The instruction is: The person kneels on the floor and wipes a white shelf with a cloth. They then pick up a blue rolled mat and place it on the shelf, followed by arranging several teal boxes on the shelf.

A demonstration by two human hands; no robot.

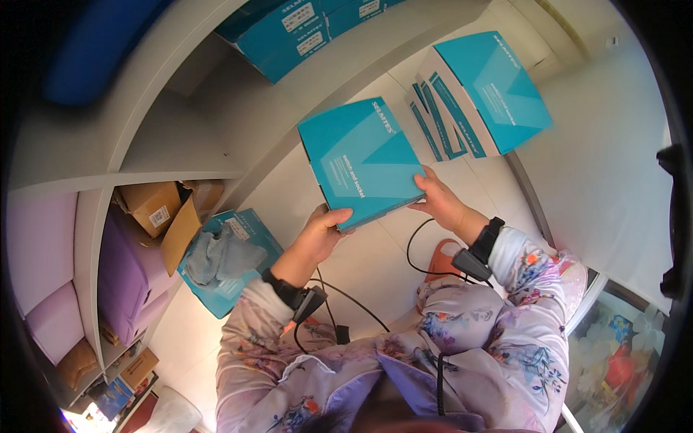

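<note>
Between my two hands I hold a flat teal box (357, 162) with white print on its top. My left hand (321, 231) grips its lower left corner, thumb on top and fingers underneath. My right hand (437, 198) clasps the lower right edge in the same way. Just beyond, on the floor to the right, stands a stack of similar teal boxes (494, 94), leaning against one another. To the left another teal box (242, 285) lies low down with a grey-blue cloth (224, 256) on it.
A grey shelf unit (271, 130) runs along the left and far side, with teal boxes (285, 43) on a shelf. Its lower compartments hold an open cardboard carton (148, 206) and purple boxes (119, 267). At lower right is a clear-sided bin (613, 353). Black cables (361, 307) hang near my legs.
</note>
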